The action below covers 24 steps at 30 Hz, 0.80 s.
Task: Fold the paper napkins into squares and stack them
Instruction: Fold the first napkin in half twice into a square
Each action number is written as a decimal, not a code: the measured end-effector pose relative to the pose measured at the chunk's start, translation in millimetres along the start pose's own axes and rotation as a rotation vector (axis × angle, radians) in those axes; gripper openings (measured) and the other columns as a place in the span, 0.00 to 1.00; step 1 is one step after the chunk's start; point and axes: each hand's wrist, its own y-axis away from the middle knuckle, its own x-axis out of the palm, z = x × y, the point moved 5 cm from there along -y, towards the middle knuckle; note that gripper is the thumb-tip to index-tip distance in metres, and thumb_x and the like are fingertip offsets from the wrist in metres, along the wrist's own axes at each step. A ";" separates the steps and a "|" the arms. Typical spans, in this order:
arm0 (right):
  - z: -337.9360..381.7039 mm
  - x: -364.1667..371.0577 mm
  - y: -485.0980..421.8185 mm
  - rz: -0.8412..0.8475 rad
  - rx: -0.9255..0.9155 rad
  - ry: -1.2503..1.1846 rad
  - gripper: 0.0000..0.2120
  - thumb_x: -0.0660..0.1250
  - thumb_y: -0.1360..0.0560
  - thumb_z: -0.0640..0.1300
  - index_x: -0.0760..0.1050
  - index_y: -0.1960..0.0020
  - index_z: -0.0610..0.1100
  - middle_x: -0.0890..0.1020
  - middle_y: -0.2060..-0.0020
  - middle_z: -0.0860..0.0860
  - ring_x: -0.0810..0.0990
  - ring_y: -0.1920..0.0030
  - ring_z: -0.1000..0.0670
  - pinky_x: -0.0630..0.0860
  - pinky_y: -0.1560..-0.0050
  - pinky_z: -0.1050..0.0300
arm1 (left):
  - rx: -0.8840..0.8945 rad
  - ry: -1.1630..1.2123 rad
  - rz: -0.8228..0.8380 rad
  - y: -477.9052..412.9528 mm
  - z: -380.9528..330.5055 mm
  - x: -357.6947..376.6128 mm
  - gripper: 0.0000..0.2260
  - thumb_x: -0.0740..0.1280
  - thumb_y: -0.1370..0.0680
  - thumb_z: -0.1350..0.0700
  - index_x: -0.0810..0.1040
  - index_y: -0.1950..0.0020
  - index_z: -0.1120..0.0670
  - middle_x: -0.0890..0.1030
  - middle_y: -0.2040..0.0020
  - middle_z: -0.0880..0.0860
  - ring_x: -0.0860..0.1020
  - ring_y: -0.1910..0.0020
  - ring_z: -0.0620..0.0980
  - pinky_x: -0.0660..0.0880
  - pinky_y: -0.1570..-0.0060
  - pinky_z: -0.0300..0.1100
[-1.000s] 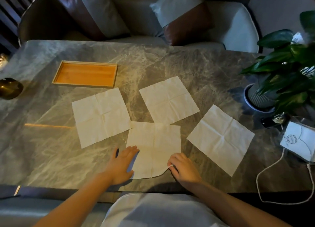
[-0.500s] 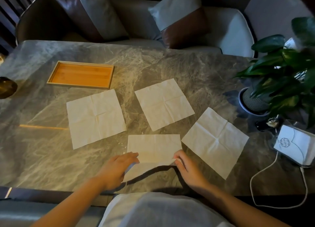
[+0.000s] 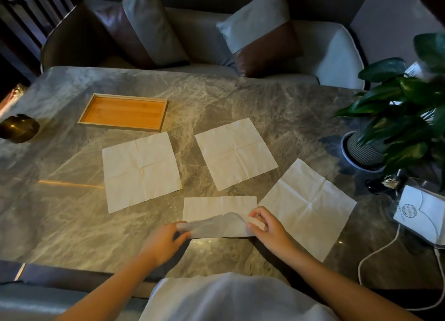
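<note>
Four paper napkins are lying on the marble bench, and only one of them, the front napkin, is being worked on. It is sitting right before the person, between the left napkin and the right napkin, with the middle napkin beyond it. Those three are lying flat and fully open, showing only their crease lines. A wooden tray is resting further back on the left.

The first fold appears to be the step in hand. The near half of the front napkin is being lifted off the bench and carried toward its far edge, while the far half is lying flat. The raised strip is sagging in the middle between the two hands. The next move, as I judge it, is calling for both near corners to come down evenly on the far corners. After that comes pressing along the crease, then a second fold across to make a square. Thin, limp paper is likely to skew if one corner is running ahead of the other.

Neither of the hands is spread. The left hand is pinching the near left corner between thumb and curled fingers. The right hand is pinching the near right corner in the same way. No stack is showing yet.
</note>
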 end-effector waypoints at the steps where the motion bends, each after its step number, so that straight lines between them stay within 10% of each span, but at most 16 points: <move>1: -3.6 -0.6 1.1 0.052 0.046 0.002 0.16 0.72 0.28 0.46 0.71 0.44 0.50 0.77 0.48 0.55 0.77 0.47 0.53 0.76 0.51 0.61 | -0.049 0.015 -0.030 -0.8 2.8 -0.1 0.09 0.62 0.21 0.50 0.79 0.52 0.53 0.80 0.66 0.47 0.77 0.67 0.47 0.73 0.65 0.44; 4: -12.1 -3.0 4.0 0.137 0.074 0.134 0.28 0.75 0.32 0.47 0.67 0.36 0.53 0.75 0.44 0.59 0.77 0.45 0.56 0.77 0.48 0.62 | -0.116 0.089 -0.070 -4.3 7.3 0.5 0.09 0.62 0.21 0.50 0.77 0.58 0.51 0.81 0.63 0.53 0.78 0.65 0.50 0.76 0.61 0.48; 13: -36.7 -11.4 -6.9 -0.039 0.102 0.246 0.08 0.67 0.25 0.38 0.75 0.48 0.37 0.81 0.56 0.39 0.80 0.54 0.41 0.77 0.53 0.50 | -0.139 0.181 -0.044 -10.6 2.1 7.9 0.04 0.63 0.21 0.53 0.77 0.50 0.46 0.83 0.55 0.46 0.80 0.57 0.46 0.76 0.56 0.40; 19: -45.8 -10.8 -14.4 -0.001 0.117 0.272 0.12 0.68 0.25 0.42 0.71 0.43 0.47 0.81 0.54 0.52 0.80 0.54 0.53 0.80 0.49 0.51 | -0.195 0.146 -0.072 -4.3 13.6 4.2 0.04 0.63 0.24 0.58 0.74 0.59 0.54 0.81 0.64 0.57 0.75 0.66 0.53 0.69 0.64 0.42; 24: -37.5 -20.1 -14.1 -0.173 -0.012 0.437 0.23 0.69 0.26 0.47 0.64 0.35 0.53 0.73 0.48 0.58 0.78 0.50 0.54 0.78 0.52 0.57 | -0.068 -0.147 -0.250 0.5 0.8 -14.2 0.12 0.65 0.24 0.50 0.70 0.41 0.49 0.77 0.56 0.48 0.76 0.60 0.48 0.68 0.65 0.38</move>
